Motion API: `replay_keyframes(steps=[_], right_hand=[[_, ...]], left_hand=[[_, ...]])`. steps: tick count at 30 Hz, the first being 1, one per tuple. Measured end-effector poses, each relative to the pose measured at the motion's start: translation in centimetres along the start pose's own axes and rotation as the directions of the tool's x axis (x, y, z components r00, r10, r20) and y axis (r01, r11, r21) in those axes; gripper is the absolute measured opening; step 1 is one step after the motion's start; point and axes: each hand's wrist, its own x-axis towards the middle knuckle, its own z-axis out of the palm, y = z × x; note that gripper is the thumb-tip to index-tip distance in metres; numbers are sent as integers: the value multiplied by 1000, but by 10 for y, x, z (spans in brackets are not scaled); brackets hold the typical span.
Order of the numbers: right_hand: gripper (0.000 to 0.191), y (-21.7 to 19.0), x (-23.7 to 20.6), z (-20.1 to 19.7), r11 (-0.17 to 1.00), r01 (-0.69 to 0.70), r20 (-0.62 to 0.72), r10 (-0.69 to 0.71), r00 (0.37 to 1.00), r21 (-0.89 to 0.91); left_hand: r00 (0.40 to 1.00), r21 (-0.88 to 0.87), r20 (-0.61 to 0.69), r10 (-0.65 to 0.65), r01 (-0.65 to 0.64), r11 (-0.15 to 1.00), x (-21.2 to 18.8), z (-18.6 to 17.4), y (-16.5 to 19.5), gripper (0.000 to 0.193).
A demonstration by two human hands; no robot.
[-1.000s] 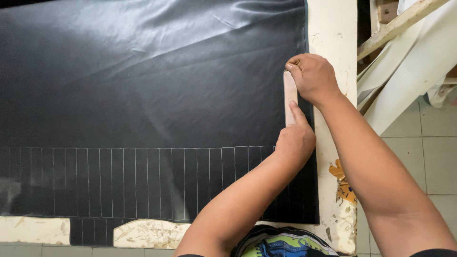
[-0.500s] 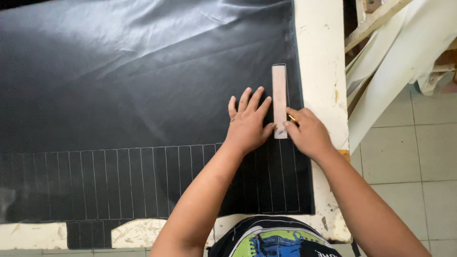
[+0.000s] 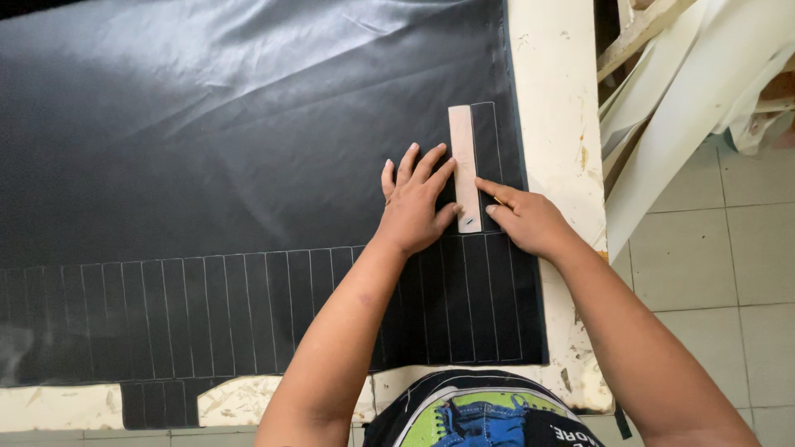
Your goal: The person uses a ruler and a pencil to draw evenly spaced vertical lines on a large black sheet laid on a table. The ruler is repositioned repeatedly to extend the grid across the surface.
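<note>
Wooden strip [image 3: 464,168] is lying flat on the black sheet [image 3: 207,149], near the sheet's right edge and running straight away from me, and I'm pinning it down with my left hand [image 3: 416,204]. Those fingers [image 3: 440,176] are spread out flat, tips touching the strip's left side. My right hand [image 3: 525,218] is sitting just to the right of the strip's near end, fingers pressed together around what looks like a thin marking tool, though honestly it's too hidden to be sure what I'm pinching. So I'm guessing I'm in the middle of tracing another pale line along the strip's edge, adding to the row of thin lines [image 3: 199,310] already running across the near part of the sheet. Next bit probably calls for keeping the strip from sliding while the right hand is running up along its edge, since any wobble could throw the spacing off. All of it is resting on the white, chipped table [image 3: 559,99], with tiled floor [image 3: 704,257] off to the right.
</note>
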Motion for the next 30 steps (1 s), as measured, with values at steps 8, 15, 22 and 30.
replay_keyframes(steps=[8, 15, 22, 30], right_hand=[[54, -10, -5, -2, 994, -22, -17, 24, 1000, 110], [54, -16, -9, -5, 980, -132, 26, 129, 991, 146], [54, -4, -5, 2, 994, 5, -57, 1, 998, 105], [59, -9, -9, 2, 998, -63, -43, 62, 997, -3]], left_hand=[[1000, 9, -3, -4, 4, 1000, 0, 0, 0, 70], [1000, 25, 3, -25, 25, 999, 0, -1, 2, 68], [1000, 37, -4, -8, 8, 999, 0, 2, 2, 68], [1000, 52, 2, -7, 7, 999, 0, 1, 3, 70]])
